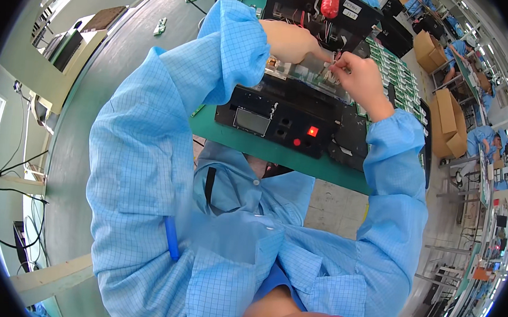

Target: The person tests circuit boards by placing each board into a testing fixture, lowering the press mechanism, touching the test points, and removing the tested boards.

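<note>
Both my hands are over a black test fixture (280,124) with a small screen (252,122), a lit red square button (313,131) and a clear plate (312,83). My left hand (294,42) reaches in from the left above the plate. Its fingers are bent together toward the right hand, their tips partly hidden. My right hand (358,78) is closed in a pinch just beside them. Whatever small thing lies between the fingertips is too small to name. A red-handled toggle clamp (330,3) stands above the hands, with wires behind them.
Rows of green circuit boards (398,74) lie on a black surface right of the fixture. A loose board (160,26) rests on the green bench (126,55) at left. Open cardboard boxes (448,122) stand beyond on the right, with people in blue working there.
</note>
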The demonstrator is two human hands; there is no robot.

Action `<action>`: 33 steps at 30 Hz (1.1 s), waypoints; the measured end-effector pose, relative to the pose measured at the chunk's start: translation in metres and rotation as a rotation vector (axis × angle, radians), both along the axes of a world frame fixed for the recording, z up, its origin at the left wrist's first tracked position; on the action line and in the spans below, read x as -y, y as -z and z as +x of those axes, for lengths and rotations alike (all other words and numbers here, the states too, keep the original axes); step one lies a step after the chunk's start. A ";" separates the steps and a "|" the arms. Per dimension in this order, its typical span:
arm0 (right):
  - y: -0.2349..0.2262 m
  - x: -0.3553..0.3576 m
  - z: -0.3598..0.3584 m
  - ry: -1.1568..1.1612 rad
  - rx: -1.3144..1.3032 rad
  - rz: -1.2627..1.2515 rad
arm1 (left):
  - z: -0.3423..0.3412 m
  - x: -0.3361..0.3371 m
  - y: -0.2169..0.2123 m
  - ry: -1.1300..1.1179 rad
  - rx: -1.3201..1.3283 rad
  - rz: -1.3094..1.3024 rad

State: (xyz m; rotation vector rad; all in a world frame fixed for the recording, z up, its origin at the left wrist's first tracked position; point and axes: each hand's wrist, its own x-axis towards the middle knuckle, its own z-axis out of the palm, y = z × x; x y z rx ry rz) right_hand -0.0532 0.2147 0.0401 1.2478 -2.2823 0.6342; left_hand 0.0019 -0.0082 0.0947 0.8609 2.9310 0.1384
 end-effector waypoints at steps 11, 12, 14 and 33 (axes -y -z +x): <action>-0.010 0.003 0.004 0.090 0.136 0.058 | -0.002 0.002 0.006 0.009 -0.042 -0.005; -0.009 0.004 0.004 0.087 0.106 0.043 | -0.002 0.001 0.006 0.013 -0.071 -0.022; -0.008 0.004 0.005 0.081 0.084 0.033 | -0.001 0.000 0.006 0.014 -0.091 -0.033; -0.006 -0.002 -0.001 0.013 0.114 0.012 | -0.004 -0.005 -0.002 -0.090 0.077 -0.045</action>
